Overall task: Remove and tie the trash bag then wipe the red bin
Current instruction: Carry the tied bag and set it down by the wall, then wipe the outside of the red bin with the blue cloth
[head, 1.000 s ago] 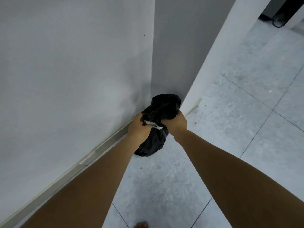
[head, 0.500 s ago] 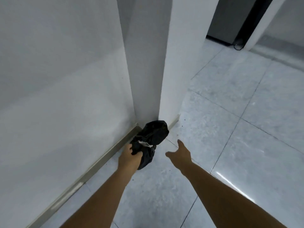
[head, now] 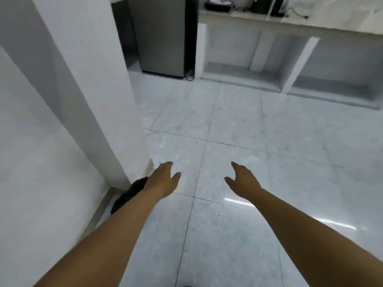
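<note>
"Starting at the left, what shows?"

"A white wall fills the left side. A white pillar juts out from it, making a corner at floor level."

"Where is the trash bag?"

"The black bag lies on the floor in that corner, at the foot of wall and pillar. The left forearm crosses in front and hides part of it. Its top is not visible, so a knot cannot be made out."

"And the hands?"

"Both bare arms reach forward over pale grey tiles. The left hand is just right of the bag, its fingers straight and relaxed, holding nothing. Whether the wrist brushes the bag cannot be told. The right hand is apart from the left, level with it, fingers loose, thumb spread, also holding nothing."

"What lies farther back?"

"Beyond the pillar stands a grey fridge with a dark side, a black cord looped on the floor at its base. Right of it runs a white worktop on white supports with open bays beneath. Dark appliances sit on top, too blurred to name."
</note>
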### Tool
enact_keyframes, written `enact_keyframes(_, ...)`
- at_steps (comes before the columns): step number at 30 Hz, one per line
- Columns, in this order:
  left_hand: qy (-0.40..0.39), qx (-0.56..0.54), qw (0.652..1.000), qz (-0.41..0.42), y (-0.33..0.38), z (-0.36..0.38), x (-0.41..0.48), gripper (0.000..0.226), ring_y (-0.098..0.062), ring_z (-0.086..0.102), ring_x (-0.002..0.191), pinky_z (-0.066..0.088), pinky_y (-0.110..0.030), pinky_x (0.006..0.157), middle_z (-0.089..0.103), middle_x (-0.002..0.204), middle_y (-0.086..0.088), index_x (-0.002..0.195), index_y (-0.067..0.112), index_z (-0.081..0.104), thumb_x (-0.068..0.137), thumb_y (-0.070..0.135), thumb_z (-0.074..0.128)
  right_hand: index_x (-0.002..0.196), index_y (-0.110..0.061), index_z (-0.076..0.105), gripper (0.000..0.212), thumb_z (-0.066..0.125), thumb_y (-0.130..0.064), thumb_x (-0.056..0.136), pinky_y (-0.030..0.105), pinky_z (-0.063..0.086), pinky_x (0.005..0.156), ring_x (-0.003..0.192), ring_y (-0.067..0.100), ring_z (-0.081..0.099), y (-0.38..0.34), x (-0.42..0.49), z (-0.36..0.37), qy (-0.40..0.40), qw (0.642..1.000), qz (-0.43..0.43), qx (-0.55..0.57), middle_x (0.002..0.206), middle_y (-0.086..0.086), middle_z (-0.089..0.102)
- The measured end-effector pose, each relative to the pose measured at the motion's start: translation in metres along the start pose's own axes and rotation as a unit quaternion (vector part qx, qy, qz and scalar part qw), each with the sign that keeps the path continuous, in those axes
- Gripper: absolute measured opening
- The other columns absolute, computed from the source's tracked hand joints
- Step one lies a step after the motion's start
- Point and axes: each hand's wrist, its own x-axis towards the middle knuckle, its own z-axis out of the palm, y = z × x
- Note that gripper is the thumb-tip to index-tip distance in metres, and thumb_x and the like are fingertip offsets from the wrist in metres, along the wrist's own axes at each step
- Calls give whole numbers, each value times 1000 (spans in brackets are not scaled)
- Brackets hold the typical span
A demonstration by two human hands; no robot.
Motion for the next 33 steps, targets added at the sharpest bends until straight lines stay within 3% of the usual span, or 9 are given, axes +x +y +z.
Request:
enact_keyframes(2,-11,8,998,57,47,21,-22,59,-25,32,139,28,-34,110,29,155,-8,147,13,28,97,41,42,151,-13,21,68,51,-36,94,40,32,111,139,29,32,34,-47,-27,40,999,29,18,151,13,35)
enact_keyframes(4,-21,-6,994,106,87,46,-54,49,-26,45,128,37,-33,103,47,143,-8,137,13,44,94,37,49,148,-12,27,64,53,-33,94,38,34,109,136,28,35,69,-96,-43,75,994,64,38,148,13,38)
enact_keyframes(7,-21,-54,985,162,129,82,-96,8,-21,63,90,48,-26,71,68,94,1,90,20,64,89,25,57,142,-14,38,54,54,-31,93,34,36,104,131,26,41,114,-163,-55,107,984,111,83,140,11,45)
enact_keyframes(10,-49,-37,971,231,183,130,-138,17,-19,60,71,43,-22,57,64,74,0,76,18,60,90,12,53,133,-16,48,44,55,-29,92,31,38,98,125,24,46,177,-245,-76,165,962,182,121,132,9,52)
enact_keyframes(13,-95,-19,955,281,250,186,-172,16,-20,58,68,44,-25,58,62,71,-2,78,12,62,91,9,52,128,-15,53,38,55,-26,91,30,41,90,118,23,50,247,-314,-99,232,925,260,151,128,9,55)
enact_keyframes(19,-163,-8,913,374,403,316,-227,13,-9,54,68,36,-13,54,60,74,4,79,15,63,89,14,54,127,-14,55,38,56,-24,90,34,48,90,114,26,54,393,-414,-151,305,862,358,188,127,11,56)
enact_keyframes(24,-200,-14,897,393,521,437,-280,10,-16,57,76,42,-24,66,62,78,3,80,17,63,87,16,56,116,-12,62,29,59,-19,88,36,52,85,101,28,60,534,-491,-196,326,815,424,224,118,12,62)
enact_keyframes(33,-247,-19,869,427,699,605,-368,11,-14,56,73,40,-23,61,61,75,5,78,19,63,87,17,56,114,-14,64,29,57,-15,86,26,44,71,95,22,60,738,-586,-290,368,778,464,209,118,9,63)
